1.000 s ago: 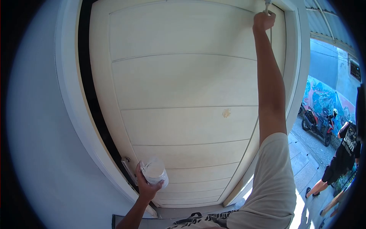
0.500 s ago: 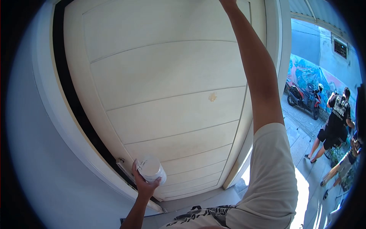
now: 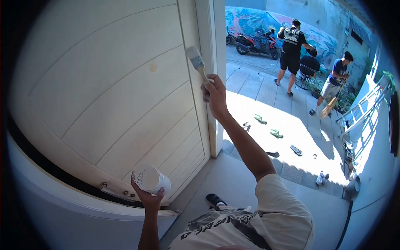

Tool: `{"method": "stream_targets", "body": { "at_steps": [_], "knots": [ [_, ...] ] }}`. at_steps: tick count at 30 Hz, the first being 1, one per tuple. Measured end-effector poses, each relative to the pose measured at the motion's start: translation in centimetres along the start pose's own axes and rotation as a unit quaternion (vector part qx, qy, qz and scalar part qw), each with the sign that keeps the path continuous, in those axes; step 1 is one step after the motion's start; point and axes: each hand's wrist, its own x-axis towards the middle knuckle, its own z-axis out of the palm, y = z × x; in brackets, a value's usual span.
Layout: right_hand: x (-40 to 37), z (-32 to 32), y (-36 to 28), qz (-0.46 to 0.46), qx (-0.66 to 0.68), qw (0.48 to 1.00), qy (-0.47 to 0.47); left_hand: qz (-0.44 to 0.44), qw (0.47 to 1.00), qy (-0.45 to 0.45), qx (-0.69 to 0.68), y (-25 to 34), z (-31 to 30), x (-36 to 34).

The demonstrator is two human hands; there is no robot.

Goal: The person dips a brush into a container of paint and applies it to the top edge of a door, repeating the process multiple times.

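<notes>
As I watched, R hand (image 3: pixel 216 95) pinched brush (image 3: pixel 196 61), bristles whitish, nr door (image 3: pixel 125 112) edge; L hand (image 3: pixel 149 197) gripped white tub (image 3: pixel 164 183), inner wall smeared, nr handle (image 3: pixel 116 192); open room lay R, over paving (image 3: pixel 250 84).

On the paving outside there are green sandals (image 3: pixel 276 133). A red motorcycle (image 3: pixel 258 43) is parked near a painted wall (image 3: pixel 250 20). One person (image 3: pixel 334 81) holds a broom (image 3: pixel 329 107). A white ladder (image 3: pixel 361 109) leans at the right.
</notes>
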Motion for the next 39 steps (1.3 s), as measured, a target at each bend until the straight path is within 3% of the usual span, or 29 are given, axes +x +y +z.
{"method": "stream_targets", "body": {
  "at_steps": [4,7,8,10,15,18,27,30,33,37,39],
  "knots": [
    [-13.2,-6.3,2.0,0.121,-0.101,0.982,0.106,-0.017,0.997,-0.075,-0.031,-2.0,2.5,-1.9],
    [-20.3,-9.8,0.5,0.17,-0.279,0.923,0.202,-0.031,0.989,-0.128,-0.071,-2.1,5.4,-3.1],
    [-22.3,-11.7,0.5,0.182,-0.28,0.915,0.226,-0.035,0.985,-0.152,-0.078,-2.1,6.3,-3.5],
    [-25.9,-15.2,0.2,0.089,-0.328,0.901,0.269,-0.036,0.977,-0.19,-0.092,-2.0,8.1,-4.1],
    [-32.8,-19.7,-8.1,0.173,-0.25,0.887,0.348,-0.011,0.951,-0.274,-0.144,-0.7,13.7,-6.1],
    [-36.7,-22.2,-11.9,0.111,-0.227,0.901,0.352,0.011,0.935,-0.313,-0.168,1.3,17.2,-7.6],
    [-45.1,-26.5,-23.1,0.093,-0.313,0.86,0.393,0.082,0.904,-0.395,-0.14,3.8,28.1,-14.1],
    [-46.8,-28.0,-27.0,0.028,-0.283,0.851,0.441,0.118,0.891,-0.415,-0.143,6.4,31.8,-16.6],
    [-47.5,-28.3,-31.3,-0.068,-0.165,0.872,0.455,0.169,0.881,-0.42,-0.14,9.1,35.2,-19.5],
    [-46.9,-27.5,-36.3,-0.071,-0.164,0.875,0.45,0.125,0.863,-0.46,-0.164,11.1,38.9,-23.1],
    [-46.8,-27.3,-37.6,-0.14,-0.193,0.896,0.375,0.11,0.853,-0.472,-0.192,12.1,40.8,-24.7]
  ]
}}
